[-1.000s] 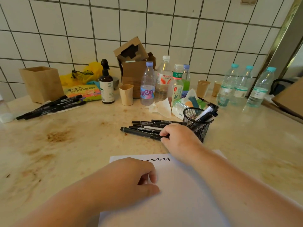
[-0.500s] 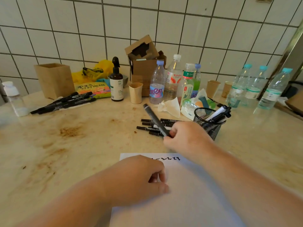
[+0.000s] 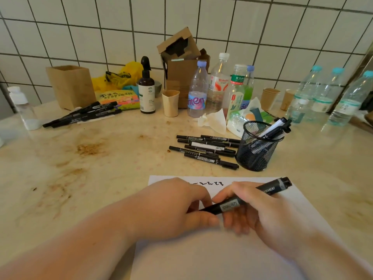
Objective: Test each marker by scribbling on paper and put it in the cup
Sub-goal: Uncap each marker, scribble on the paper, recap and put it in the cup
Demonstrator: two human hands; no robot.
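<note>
Since half a second ago the right hand has come back from the loose markers and now sits over the paper, bringing a thick black marker with it, and the left hand has closed in on that marker's near end. Right fingers are curled round the middle of the barrel, thumb on top, so the marker lies slanted, its far end pointing up and right past the sheet's top corner. Left fingers are bent and pinch the lower left end between thumb and forefinger; whether that end carries a cap is hidden by the fingers. Both hands hover just above the sheet, touching each other at the marker.

Near the top edge of the paper runs a short row of black scribbles, just beyond the knuckles. Farther back, a heap of thin black markers lies flat on the stained countertop, touching the black mesh cup, which stands upright to their right and holds a few markers leaning against its rim. A second bundle of black markers lies well apart at the left, beside a brown box. Bottles and paper cups stand along the tiled wall.
</note>
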